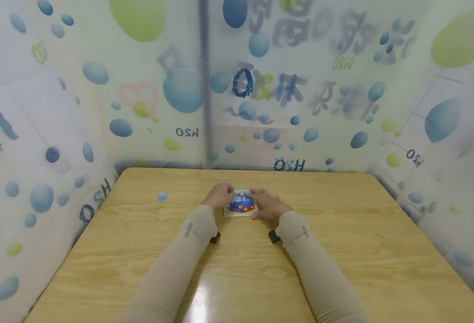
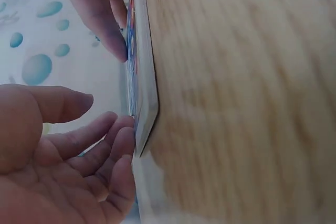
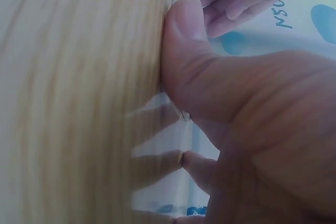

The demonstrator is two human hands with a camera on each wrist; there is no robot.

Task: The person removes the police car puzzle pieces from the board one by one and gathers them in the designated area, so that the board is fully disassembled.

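Observation:
A small board (image 1: 240, 214) with a white border and a blue cartoon car picture (image 1: 241, 204) lies flat on the wooden table. At its left side is my left hand (image 1: 220, 196); in the left wrist view its bent fingertips (image 2: 124, 142) meet the board's edge (image 2: 147, 103), with the thumb held apart. My right hand (image 1: 269, 205) holds the board's right side. Its thumb (image 3: 184, 40) sits along the near right corner, and its forefinger reaches the far right corner. A small blue cut-out piece (image 1: 162, 196) lies on the table to the left.
The wooden table (image 1: 237, 278) ends at a back edge a short way beyond the board. Pale curtain walls (image 1: 326, 112) with blue and green spots enclose it behind and on both sides. Each wrist wears a small black camera.

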